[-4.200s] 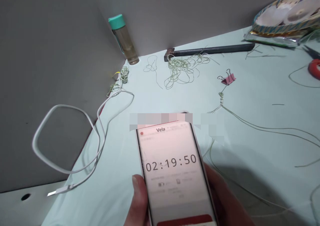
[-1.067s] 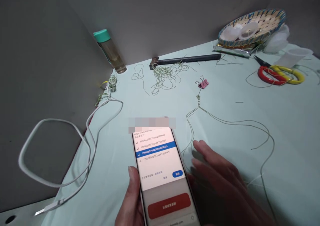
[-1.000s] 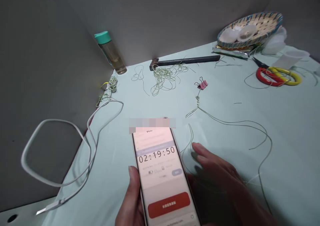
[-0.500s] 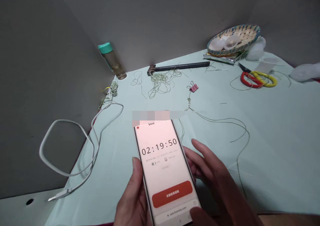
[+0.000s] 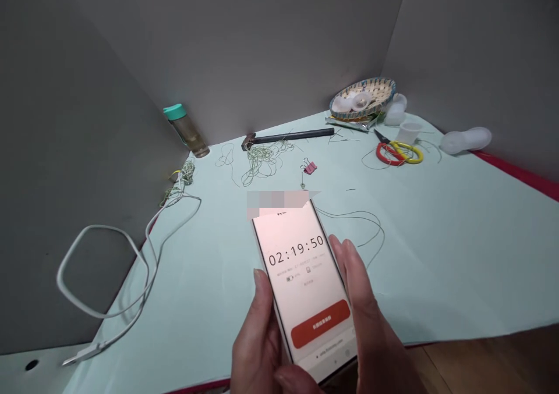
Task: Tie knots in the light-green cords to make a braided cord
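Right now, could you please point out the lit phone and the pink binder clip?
Lit white phone (image 5: 305, 283): head view, screen middle.
Pink metal binder clip (image 5: 310, 167): head view, pink body.

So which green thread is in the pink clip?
The long strands leading from the pink clip toward the phone; the tangle by the hammer and the bunch by the white cable lie unclipped.

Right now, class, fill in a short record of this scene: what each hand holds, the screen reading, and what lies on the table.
Left hand: grips the phone by its left edge
Right hand: fingers along the phone's right edge
Screen: 02:19:50 above a red button
Far table: scissors, basket, hammer, bottle
Mid table: pink binder clip, tangled thread
Left edge: white cable
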`<action>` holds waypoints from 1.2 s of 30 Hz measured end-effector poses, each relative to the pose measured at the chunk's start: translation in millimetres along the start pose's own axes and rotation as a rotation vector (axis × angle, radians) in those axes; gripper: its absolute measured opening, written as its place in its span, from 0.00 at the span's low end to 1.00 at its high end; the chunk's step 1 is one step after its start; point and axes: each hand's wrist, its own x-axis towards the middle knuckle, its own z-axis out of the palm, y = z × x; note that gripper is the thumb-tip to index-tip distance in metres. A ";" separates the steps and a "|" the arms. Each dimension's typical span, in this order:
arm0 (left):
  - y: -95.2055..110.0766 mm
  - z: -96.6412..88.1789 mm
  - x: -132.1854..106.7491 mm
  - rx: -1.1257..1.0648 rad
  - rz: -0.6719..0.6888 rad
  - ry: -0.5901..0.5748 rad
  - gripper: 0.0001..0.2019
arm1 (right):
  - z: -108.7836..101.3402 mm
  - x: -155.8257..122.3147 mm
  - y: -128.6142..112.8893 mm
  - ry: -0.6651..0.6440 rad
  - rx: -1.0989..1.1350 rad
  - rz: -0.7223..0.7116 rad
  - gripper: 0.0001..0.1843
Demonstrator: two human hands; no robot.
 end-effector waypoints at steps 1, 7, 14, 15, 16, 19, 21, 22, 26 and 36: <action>-1.3 1.6 1.8 -0.021 -0.025 -0.024 0.29 | 0.5 0.5 2.8 0.020 -0.020 -0.015 0.46; -8.5 9.6 8.2 -0.131 0.015 -0.094 0.27 | 4.9 0.9 15.2 0.072 -0.048 -0.078 0.47; -11.2 13.3 12.2 -0.121 0.054 -0.165 0.28 | 6.0 0.9 5.3 0.149 -0.100 0.066 0.43; -10.8 14.8 12.9 -0.104 0.047 -0.173 0.29 | 4.8 1.6 6.1 0.154 -0.100 0.056 0.44; -10.3 16.5 13.7 -0.082 0.038 -0.164 0.29 | 3.0 2.6 7.9 0.156 -0.099 0.044 0.44; -9.1 21.5 15.2 0.045 0.082 -0.073 0.27 | -6.1 7.2 19.1 0.135 -0.111 0.028 0.47; -8.7 23.2 14.6 0.204 0.197 0.026 0.21 | -15.3 11.9 30.4 0.112 -0.143 0.014 0.47; -8.5 23.3 13.7 0.292 0.270 0.090 0.18 | -20.8 14.8 36.8 0.101 -0.167 0.001 0.47; -3.3 20.4 7.3 0.614 0.450 0.344 0.16 | -46.0 28.3 63.1 0.098 -0.296 -0.085 0.47; 22.7 1.9 8.8 1.977 0.626 0.240 0.18 | -81.8 67.4 106.6 0.053 -0.559 0.000 0.49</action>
